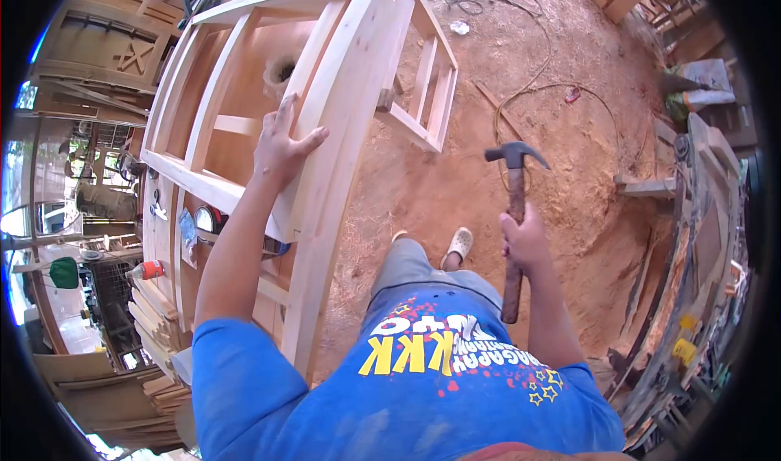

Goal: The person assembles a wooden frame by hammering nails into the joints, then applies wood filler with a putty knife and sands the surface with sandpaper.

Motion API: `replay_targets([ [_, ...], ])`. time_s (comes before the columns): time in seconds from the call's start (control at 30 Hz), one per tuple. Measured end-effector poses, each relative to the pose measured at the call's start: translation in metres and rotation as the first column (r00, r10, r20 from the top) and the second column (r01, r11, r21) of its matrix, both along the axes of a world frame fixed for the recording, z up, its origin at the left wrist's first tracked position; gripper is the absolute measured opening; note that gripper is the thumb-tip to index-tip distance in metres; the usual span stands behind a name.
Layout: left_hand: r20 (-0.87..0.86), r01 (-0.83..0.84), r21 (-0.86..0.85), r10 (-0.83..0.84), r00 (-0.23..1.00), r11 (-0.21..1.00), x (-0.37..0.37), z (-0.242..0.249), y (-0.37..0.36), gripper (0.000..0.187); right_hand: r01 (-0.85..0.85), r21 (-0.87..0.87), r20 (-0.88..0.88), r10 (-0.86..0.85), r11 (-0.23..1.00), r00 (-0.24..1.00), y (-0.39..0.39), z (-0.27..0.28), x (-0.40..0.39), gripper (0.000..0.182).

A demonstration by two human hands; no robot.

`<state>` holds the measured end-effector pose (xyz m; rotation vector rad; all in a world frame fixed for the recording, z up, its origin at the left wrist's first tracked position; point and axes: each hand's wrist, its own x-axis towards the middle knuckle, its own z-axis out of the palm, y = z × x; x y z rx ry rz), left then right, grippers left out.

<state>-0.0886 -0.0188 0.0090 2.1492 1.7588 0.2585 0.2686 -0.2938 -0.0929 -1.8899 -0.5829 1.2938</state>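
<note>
My left hand (286, 145) lies on the edge of a pale wooden frame (346, 95), its fingers spread and the thumb apart. The frame has several slats and stands to the left of my body. My right hand (527, 237) is wrapped round the wooden handle of a claw hammer (514, 180). The hammer is upright in the view, its dark metal head above my fist and the handle's end below it. It is apart from the frame, over the floor.
A smaller wooden frame (423, 95) adjoins the large one. A cable (498, 111) loops across the dusty floor (423, 193). Scrap wood (691, 241) is piled at the right. A bottle with a red label (149, 270) and scissors (157, 206) are at the left.
</note>
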Motion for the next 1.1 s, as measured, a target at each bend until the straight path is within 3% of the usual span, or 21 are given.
replay_targets([
  [0.13,0.014,0.002,0.001,-0.002,1.0,1.0,0.0,0.0,0.001,0.104,-0.135,0.069,-0.131,0.143,0.989,0.981,0.075,0.017,-0.005,0.021],
  [0.23,-0.049,0.015,0.004,-0.015,0.999,1.0,-0.006,-0.004,0.007,0.108,-0.178,0.137,-0.321,0.213,0.975,0.923,0.142,0.04,-0.007,0.018],
  [0.37,-0.112,0.038,-0.023,-0.041,0.993,0.999,0.011,0.001,0.029,0.121,0.088,0.197,-0.759,0.095,0.976,0.644,0.235,0.055,-0.02,0.014],
  [0.5,-0.11,0.08,0.014,-0.078,0.991,0.997,0.044,-0.003,0.08,0.126,0.268,0.091,-0.786,-0.096,0.959,0.611,0.296,0.065,-0.058,0.014],
  [0.63,-0.155,0.025,-0.039,-0.031,0.987,0.999,0.064,0.005,0.096,0.12,0.153,0.017,-0.706,-0.097,0.988,0.702,0.33,0.086,-0.096,0.011],
  [0.73,-0.163,0.008,-0.079,-0.021,0.986,0.997,0.063,0.011,0.096,0.12,0.135,-0.014,-0.811,-0.09,0.991,0.578,0.337,0.091,-0.075,0.015],
  [0.77,-0.156,0.002,-0.089,-0.016,0.988,0.996,0.065,0.011,0.098,0.12,0.154,-0.039,-0.794,-0.124,0.987,0.596,0.343,0.097,-0.066,0.02],
  [0.9,-0.093,-0.003,-0.053,-0.002,0.996,0.999,0.065,0.008,0.095,0.12,0.264,-0.133,-0.843,-0.25,0.955,0.477,0.357,0.092,-0.052,0.02],
  [1.1,-0.083,-0.053,-0.022,0.051,0.995,0.998,0.067,0.007,0.091,0.121,0.072,-0.166,-0.889,-0.181,0.983,0.42,0.376,0.099,-0.037,0.011],
])
